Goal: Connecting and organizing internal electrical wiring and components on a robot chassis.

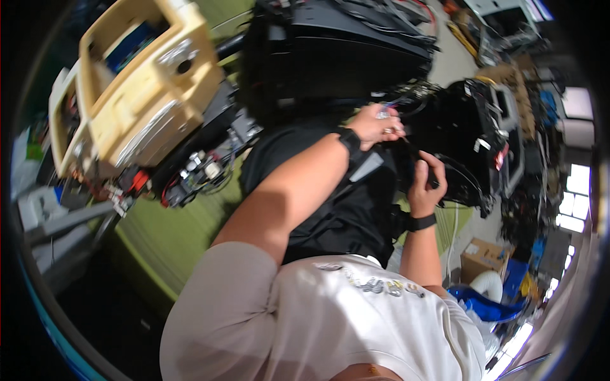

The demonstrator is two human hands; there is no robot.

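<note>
My left hand (pixel 377 127) is closed, its fingers pinched together beside the large black casing. Something small, shiny and partly see-through shows at its fingers, too blurred to name. A thin dark piece like a wire or a slim tool runs from it toward my right hand (pixel 427 185). That hand is lower and to the right, with thumb and index finger bent toward each other around something dark that I cannot make out. Both hands are in front of a black housing (pixel 448 127) with loose cables. A pale grey flat piece (pixel 366 167) lies on my black trousers (pixel 318 206).
A large black casing (pixel 356 63) with cables on top stands ahead. At left is a cream-coloured machine shell (pixel 152 120), with exposed electronics (pixel 206 168) below it. Green surface (pixel 152 235) lies beneath me. A cardboard box (pixel 484 259) and a blue basin (pixel 486 305) are at right.
</note>
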